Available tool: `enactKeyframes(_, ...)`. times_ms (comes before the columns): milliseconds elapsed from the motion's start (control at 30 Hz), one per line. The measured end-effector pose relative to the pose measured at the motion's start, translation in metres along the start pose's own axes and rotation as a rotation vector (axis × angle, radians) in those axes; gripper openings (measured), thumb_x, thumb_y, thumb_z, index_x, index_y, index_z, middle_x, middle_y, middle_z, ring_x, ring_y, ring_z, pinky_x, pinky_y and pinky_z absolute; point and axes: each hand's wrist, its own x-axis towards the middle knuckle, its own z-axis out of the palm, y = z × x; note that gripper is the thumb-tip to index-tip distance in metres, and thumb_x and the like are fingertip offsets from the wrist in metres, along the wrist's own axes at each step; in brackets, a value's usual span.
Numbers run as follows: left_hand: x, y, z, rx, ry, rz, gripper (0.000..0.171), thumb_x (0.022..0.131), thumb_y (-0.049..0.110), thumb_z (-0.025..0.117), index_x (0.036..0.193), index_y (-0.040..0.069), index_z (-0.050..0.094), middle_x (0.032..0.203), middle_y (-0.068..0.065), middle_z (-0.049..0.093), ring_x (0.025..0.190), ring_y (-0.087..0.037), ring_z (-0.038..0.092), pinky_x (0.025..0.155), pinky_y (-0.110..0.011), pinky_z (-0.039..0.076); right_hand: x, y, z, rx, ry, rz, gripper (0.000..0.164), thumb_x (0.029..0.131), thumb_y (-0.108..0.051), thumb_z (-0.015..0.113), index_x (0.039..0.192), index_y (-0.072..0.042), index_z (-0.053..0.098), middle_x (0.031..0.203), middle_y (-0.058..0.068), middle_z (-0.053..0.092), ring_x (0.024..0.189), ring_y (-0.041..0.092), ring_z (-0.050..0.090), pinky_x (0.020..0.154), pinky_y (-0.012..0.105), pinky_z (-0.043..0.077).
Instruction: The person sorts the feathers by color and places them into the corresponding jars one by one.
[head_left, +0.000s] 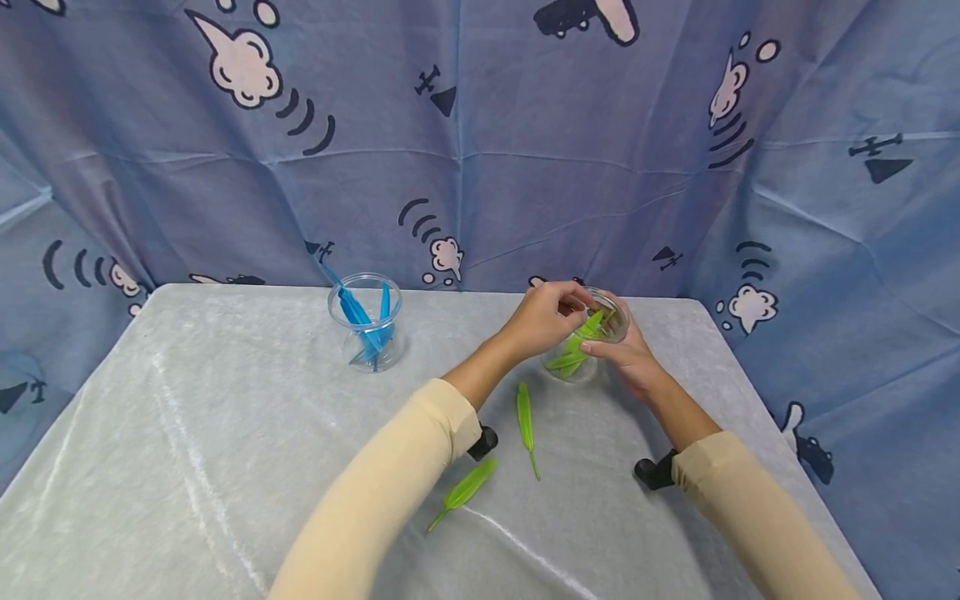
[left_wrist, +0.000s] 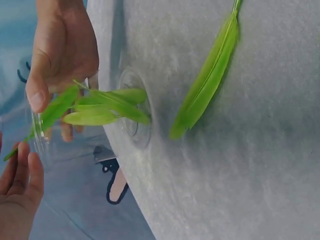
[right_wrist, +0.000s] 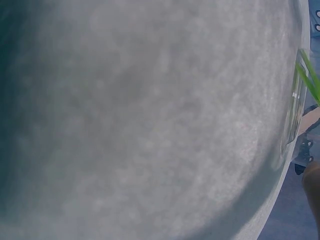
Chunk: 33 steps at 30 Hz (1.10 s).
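My right hand [head_left: 626, 354] grips a clear jar [head_left: 570, 367] near its rim, at the back right of the table. Several green feathers [left_wrist: 110, 105] lie inside it, and one sticks out past the mouth. At the rim is my left hand [head_left: 547, 317], its fingers [left_wrist: 22, 172] beside the quill of that protruding feather; no firm pinch shows. In the right wrist view, only the jar's side [right_wrist: 295, 105] and green feather parts [right_wrist: 309, 82] appear at the edge. Two loose green feathers, one nearer the jar [head_left: 525, 421] and one nearer me [head_left: 468, 487], lie on the table.
A second clear jar [head_left: 386, 354] with blue feathers [head_left: 360, 312] stands at the back left. Grey cloth covers the table [head_left: 225, 433]. A blue patterned curtain [head_left: 525, 217] hangs behind it and at both sides. Black wrist devices [head_left: 655, 472] sit under the sleeves.
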Motion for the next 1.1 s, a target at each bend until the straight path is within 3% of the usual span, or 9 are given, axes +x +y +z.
enactKeyframes(167,0.000,-0.001,0.003,-0.003,-0.059,-0.006,0.024,0.100,0.005,0.058,0.122,0.003,0.066,0.121,-0.014,0.067,0.104,-0.016,0.062,0.083,-0.018,0.048,0.001,0.001,0.000,0.020,-0.002,-0.011,0.089,0.086,0.010,0.064,0.157,-0.018,0.017,0.158,0.009,0.022,0.148,0.025,0.017,0.121,0.046,0.014)
enactKeyframes(300,-0.001,-0.003,0.003,-0.013,-0.100,0.030,0.031,0.100,0.004,0.054,0.130,0.001,0.060,0.128,-0.014,0.063,0.115,-0.020,0.061,0.090,-0.018,0.047,0.001,0.000,0.001,0.023,-0.003,-0.014,0.090,0.086,0.010,0.064,0.157,-0.017,0.015,0.160,0.010,0.020,0.149,0.026,0.014,0.121,0.048,0.012)
enactKeyframes(533,-0.006,-0.004,0.000,-0.041,-0.096,0.099,0.032,0.099,0.000,0.055,0.131,-0.001,0.059,0.130,-0.014,0.062,0.121,-0.022,0.057,0.093,-0.017,0.046,0.001,0.001,0.000,0.015,-0.010,0.001,0.091,0.087,0.010,0.062,0.158,-0.019,0.012,0.162,0.011,0.016,0.151,0.026,0.012,0.120,0.050,0.015)
enactKeyframes(767,-0.015,-0.008,-0.007,-0.030,-0.080,0.095,0.032,0.098,0.001,0.057,0.129,0.004,0.062,0.127,-0.009,0.063,0.118,-0.020,0.059,0.091,-0.018,0.048,0.001,0.003,0.000,0.024,-0.004,-0.039,0.089,0.086,0.013,0.062,0.156,-0.017,0.017,0.155,0.012,0.026,0.148,0.030,0.017,0.120,0.051,0.010)
enactKeyframes(900,-0.022,-0.014,-0.011,-0.027,-0.086,0.109,0.029,0.097,0.000,0.057,0.126,0.000,0.063,0.123,-0.012,0.066,0.113,-0.021,0.061,0.090,-0.020,0.049,0.001,0.004,0.001,0.023,0.002,-0.059,0.088,0.085,0.014,0.062,0.155,-0.016,0.019,0.155,0.017,0.027,0.148,0.031,0.018,0.119,0.052,0.012)
enactKeyframes(1100,-0.039,-0.027,-0.021,-0.013,-0.161,0.092,0.025,0.093,-0.002,0.063,0.118,-0.002,0.067,0.112,-0.015,0.069,0.100,-0.019,0.064,0.086,-0.023,0.052,0.001,0.004,0.001,0.016,0.011,-0.064,0.088,0.083,0.014,0.064,0.154,-0.017,0.023,0.157,0.020,0.026,0.148,0.031,0.017,0.121,0.051,0.009)
